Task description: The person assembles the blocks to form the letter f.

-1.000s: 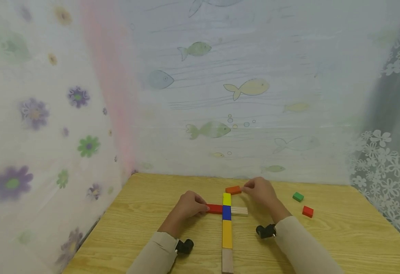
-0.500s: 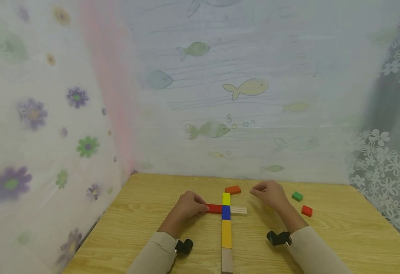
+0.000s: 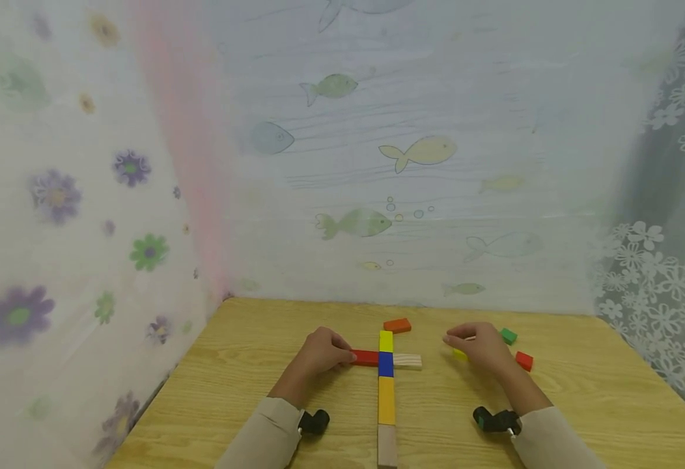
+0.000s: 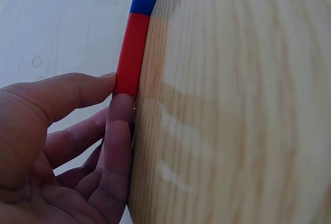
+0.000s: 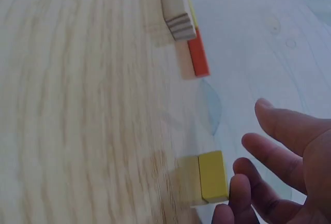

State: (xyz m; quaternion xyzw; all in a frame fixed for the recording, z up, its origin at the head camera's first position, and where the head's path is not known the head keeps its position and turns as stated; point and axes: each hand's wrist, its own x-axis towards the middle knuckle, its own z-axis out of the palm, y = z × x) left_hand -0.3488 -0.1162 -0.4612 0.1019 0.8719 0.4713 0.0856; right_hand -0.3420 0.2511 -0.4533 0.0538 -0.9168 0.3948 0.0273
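Observation:
Wooden blocks form a cross in the head view. At its centre is a blue block (image 3: 386,365), with a yellow block (image 3: 386,341) beyond it, an amber block (image 3: 386,400) and a bare wooden block (image 3: 387,446) on the near side. Left of centre lies a long red block (image 3: 366,358); a pale wooden block (image 3: 408,361) lies opposite. My left hand (image 3: 323,353) pinches the red block's outer end between thumb and forefinger. My right hand (image 3: 483,346) hovers with fingers apart, holding nothing, beside a separate yellow block (image 5: 213,176) partly hidden behind it in the head view.
An orange block (image 3: 398,325) lies at an angle just past the cross's far end. To the right are a small green block (image 3: 508,336) and a small red block (image 3: 524,361). Patterned sheets rise behind and left of the wooden table (image 3: 225,391).
My right hand has moved from beside the orange block, rightward and nearer, to the separate yellow block. My left hand has stayed on the long red block.

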